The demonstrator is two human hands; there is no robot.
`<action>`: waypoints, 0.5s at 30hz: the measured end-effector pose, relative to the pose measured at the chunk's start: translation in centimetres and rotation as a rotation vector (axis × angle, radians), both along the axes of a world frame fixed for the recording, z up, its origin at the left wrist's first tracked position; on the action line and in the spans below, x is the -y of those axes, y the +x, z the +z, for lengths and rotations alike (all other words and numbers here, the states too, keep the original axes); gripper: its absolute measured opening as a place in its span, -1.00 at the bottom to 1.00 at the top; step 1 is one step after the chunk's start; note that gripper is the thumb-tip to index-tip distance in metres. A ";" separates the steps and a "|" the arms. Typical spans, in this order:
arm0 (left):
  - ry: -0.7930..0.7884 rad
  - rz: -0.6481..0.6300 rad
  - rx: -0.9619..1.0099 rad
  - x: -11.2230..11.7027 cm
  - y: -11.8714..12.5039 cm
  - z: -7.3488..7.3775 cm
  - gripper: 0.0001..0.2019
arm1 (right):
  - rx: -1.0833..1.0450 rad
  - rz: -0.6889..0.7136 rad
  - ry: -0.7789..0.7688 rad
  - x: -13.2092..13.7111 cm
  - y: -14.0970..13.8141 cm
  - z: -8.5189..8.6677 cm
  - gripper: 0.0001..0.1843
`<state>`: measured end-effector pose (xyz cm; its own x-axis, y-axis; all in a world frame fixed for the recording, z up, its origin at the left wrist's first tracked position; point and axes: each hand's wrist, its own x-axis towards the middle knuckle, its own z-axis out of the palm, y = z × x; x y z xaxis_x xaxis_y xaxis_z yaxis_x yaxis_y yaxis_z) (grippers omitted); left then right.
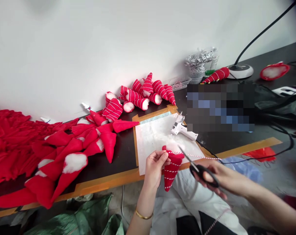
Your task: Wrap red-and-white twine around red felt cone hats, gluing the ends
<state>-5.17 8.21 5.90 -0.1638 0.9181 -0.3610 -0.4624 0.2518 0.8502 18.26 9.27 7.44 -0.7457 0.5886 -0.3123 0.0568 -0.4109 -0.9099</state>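
My left hand [156, 166] is closed on a red stuffed felt cone [171, 169] wound with red-and-white string, holding it at the table's front edge. My right hand [217, 178] grips black-handled scissors [195, 164], their blades raised toward the cone's wide end. A red-and-white string [201, 157] runs from the cone to the right, past the scissors. A white hot glue gun [182, 128] lies on a white sheet [160, 137] just behind the cone.
Plain red stuffed cones [77, 150] are piled at the left on the black table [123, 150], next to red felt [8, 140]. String-wound cones [140, 94] lie by the white wall. A black cable [272, 153], a lamp base [241, 70] and a cup of silver bits [199, 65] are at the right.
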 end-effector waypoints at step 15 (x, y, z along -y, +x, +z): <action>0.001 0.009 -0.018 0.1 0.4 0.2 -0.58 | 0.128 -0.106 0.119 1.6 -3.2 -2.1 -0.42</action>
